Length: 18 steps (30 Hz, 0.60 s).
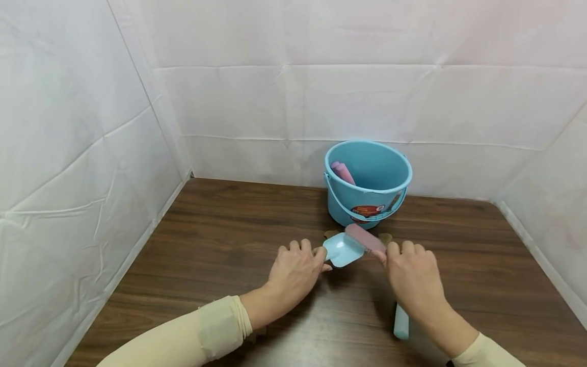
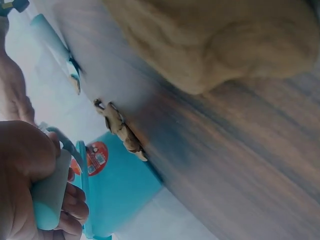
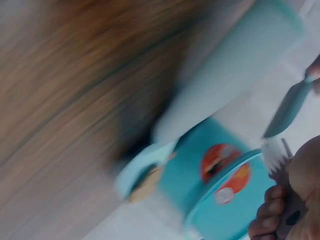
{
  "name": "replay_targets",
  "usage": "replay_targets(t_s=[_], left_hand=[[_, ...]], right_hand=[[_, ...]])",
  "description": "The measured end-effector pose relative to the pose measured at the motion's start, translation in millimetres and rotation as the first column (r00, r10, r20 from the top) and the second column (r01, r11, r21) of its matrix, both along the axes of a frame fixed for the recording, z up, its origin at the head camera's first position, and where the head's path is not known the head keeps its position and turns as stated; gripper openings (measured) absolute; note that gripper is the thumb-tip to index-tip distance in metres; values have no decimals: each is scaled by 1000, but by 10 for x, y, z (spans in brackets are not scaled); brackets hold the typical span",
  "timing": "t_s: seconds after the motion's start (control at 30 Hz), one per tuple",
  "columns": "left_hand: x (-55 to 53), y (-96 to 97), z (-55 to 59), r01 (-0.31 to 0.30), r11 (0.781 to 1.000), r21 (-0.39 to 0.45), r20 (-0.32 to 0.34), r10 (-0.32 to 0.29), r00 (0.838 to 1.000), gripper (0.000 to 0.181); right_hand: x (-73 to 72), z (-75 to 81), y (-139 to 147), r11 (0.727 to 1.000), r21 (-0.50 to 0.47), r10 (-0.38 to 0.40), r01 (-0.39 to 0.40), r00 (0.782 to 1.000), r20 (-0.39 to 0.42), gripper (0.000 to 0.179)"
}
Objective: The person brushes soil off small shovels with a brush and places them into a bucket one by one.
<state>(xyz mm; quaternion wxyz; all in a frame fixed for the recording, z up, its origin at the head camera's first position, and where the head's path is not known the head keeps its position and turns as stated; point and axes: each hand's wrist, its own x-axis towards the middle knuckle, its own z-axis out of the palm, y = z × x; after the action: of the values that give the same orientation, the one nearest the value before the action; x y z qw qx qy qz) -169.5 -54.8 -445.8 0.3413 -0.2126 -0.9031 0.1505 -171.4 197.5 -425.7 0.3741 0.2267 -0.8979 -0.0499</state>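
My left hand (image 1: 298, 267) grips the handle of a small light-blue scoop (image 1: 346, 250), its bowl tipped up in front of the bucket. My right hand (image 1: 415, 275) holds a pink brush (image 1: 364, 238) by its handle. White bristles (image 3: 274, 154) face the scoop, right at its edge in the right wrist view. Just behind stands a blue bucket (image 1: 339, 211) with a red label and its bail handle hanging down in front. Pink and purple handles (image 1: 344, 173) lean inside it.
Under the right forearm lies another tool with a thick pale-blue handle (image 1: 401, 323). Brown, crumpled leaf-like pieces (image 2: 122, 131) lie before the bucket. A larger brown piece (image 2: 225, 45) fills the top of the left wrist view. White sheets (image 1: 229, 102) enclose the wooden table (image 1: 220, 229).
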Motion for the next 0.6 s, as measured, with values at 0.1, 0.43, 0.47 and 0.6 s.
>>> replay_targets(t_s=[0.1,0.43,0.47,0.6], left_hand=[[-4,21,18,-23,1000,5,-3,23,1000,52],[9,45,-4,-77,997,1,-34,77,996,59],[6,36,-10,-81,997,-2,-33,81,996,59],[-10,17,-10,-81,997,2,-19,81,997,58]], right_hand=[[103,12,-191,997,-3,71,-71,997,-16,65],[5,-19,-97,1000,3,-21,21,999,-36,69],[-12,-8,-62,999,7,-38,38,999,-30,69],[-21,58,-35,999,0,-49,49,998,-26,71]])
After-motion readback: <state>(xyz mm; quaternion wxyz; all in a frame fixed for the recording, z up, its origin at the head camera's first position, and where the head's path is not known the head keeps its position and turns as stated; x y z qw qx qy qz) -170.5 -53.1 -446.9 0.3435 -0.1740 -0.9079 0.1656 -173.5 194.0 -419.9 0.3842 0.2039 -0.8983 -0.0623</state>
